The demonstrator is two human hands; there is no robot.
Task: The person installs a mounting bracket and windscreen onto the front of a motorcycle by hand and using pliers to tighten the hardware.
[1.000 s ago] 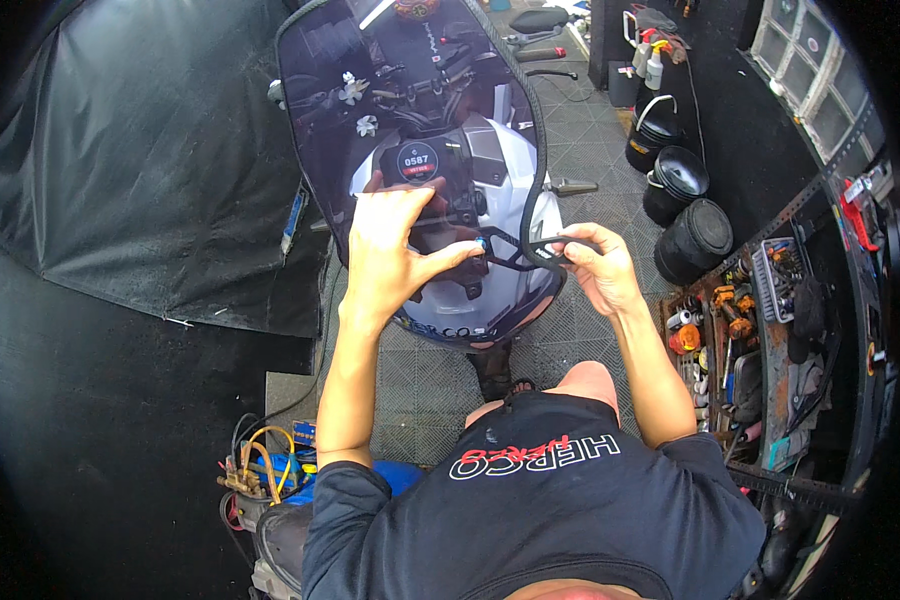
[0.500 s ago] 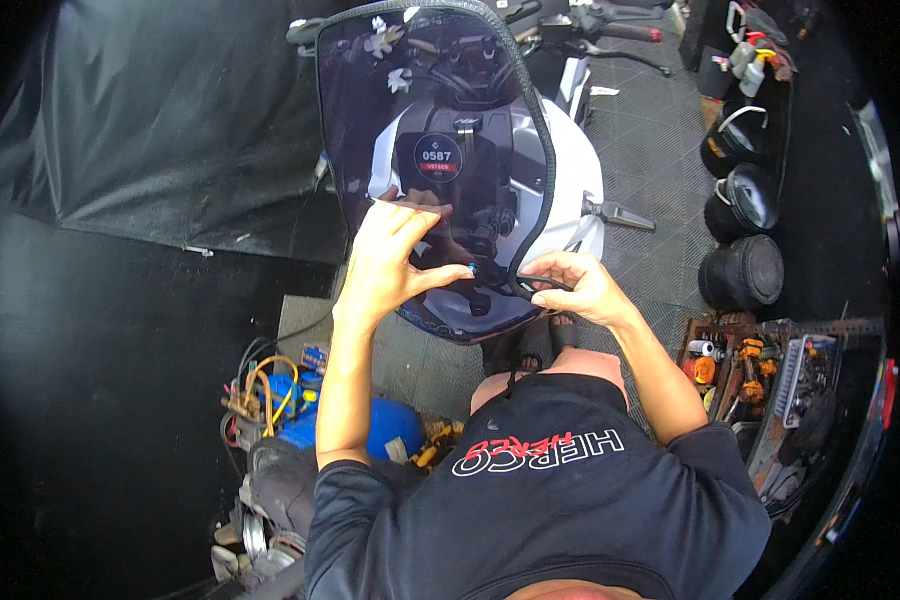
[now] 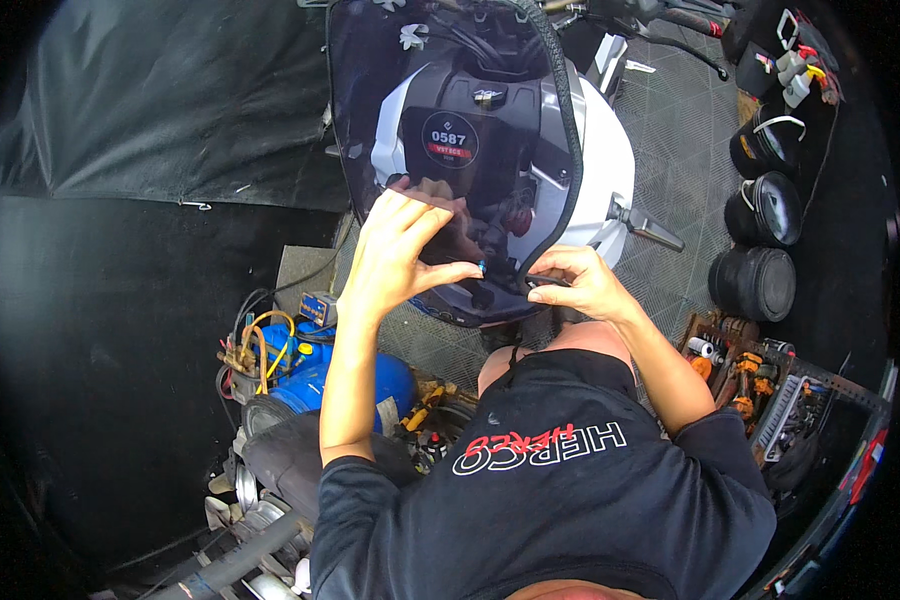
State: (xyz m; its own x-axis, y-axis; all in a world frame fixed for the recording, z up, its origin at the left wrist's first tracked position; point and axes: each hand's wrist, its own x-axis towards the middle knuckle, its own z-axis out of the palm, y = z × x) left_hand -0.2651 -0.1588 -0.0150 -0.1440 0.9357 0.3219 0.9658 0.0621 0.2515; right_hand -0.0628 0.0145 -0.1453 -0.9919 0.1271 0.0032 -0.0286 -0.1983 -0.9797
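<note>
A large dark tinted windscreen [image 3: 362,120] stands before me, with a black edge trim [image 3: 575,150] running along its right side. My left hand [image 3: 395,250] lies against the windscreen, its fingers stretched upward and its thumb pointing right. The thumb tip is beside a small blue bolt head [image 3: 483,267]; whether they touch I cannot tell. At the lower right corner, my right hand [image 3: 582,285] pinches the black trim between thumb and fingers. Through the tint show a round sticker [image 3: 451,139] and the bodywork of a white and black motorcycle [image 3: 608,140].
Black buckets [image 3: 760,210] line the right wall. Below them, a tool rack [image 3: 800,400] holds orange power tools. At lower left lie a blue tank [image 3: 350,388] with hoses and a dark grey cylindrical thing [image 3: 290,465]. A footpeg [image 3: 653,232] sticks out right of the motorcycle.
The view has shifted, so the motorcycle and windscreen sit higher and slightly right in the picture. Both hands keep nearly the same places on the windscreen and trim.
</note>
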